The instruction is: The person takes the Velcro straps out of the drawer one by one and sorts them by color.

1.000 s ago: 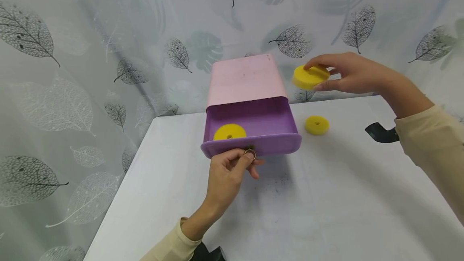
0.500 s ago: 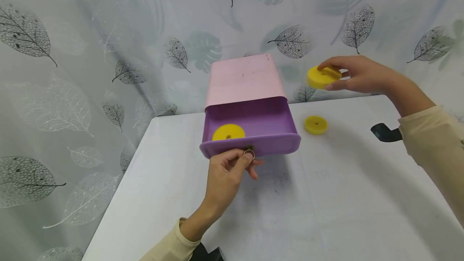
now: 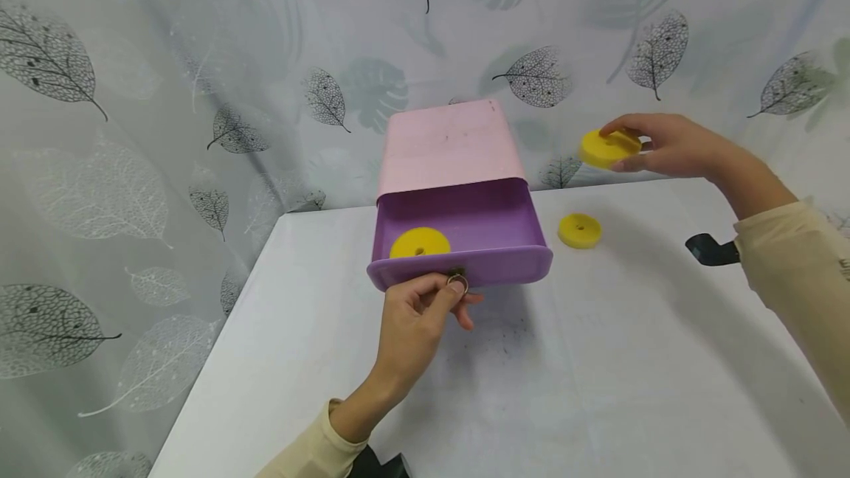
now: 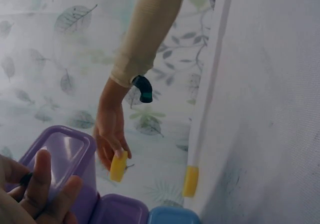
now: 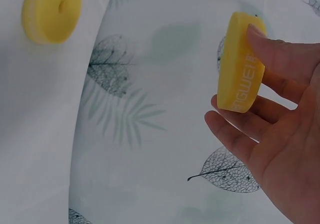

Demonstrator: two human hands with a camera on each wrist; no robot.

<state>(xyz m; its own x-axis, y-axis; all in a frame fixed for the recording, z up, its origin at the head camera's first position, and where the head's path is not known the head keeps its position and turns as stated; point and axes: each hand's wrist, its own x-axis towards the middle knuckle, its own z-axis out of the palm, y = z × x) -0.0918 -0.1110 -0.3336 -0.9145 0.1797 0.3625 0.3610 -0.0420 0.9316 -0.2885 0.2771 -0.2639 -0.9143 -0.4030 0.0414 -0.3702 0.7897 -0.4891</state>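
My left hand (image 3: 412,327) pinches a small ring pull (image 3: 467,285) on the front of a purple drawer (image 3: 505,264). The drawer is pulled out from a pink drawer unit (image 3: 451,146). Inside it, at the front left, lies a yellow disc (image 3: 420,243) with a central hole. Held between the thumb and fingers of my right hand (image 3: 684,146) is another yellow disc (image 3: 598,152), raised in the air to the right of the unit. Pale lettering shows on its edge in the right wrist view. A third yellow disc (image 3: 580,231) rests on the white table, below that hand.
Another purple drawer front (image 4: 120,211) and a blue one (image 4: 172,215) show lower on the unit in the left wrist view. A leaf-patterned curtain (image 3: 432,43) hangs behind the white table (image 3: 631,360) and along its left side.
My right hand has moved to the right, away from the drawer unit, with the yellow disc in it, and slightly lower. The left hand and the drawer stay put.
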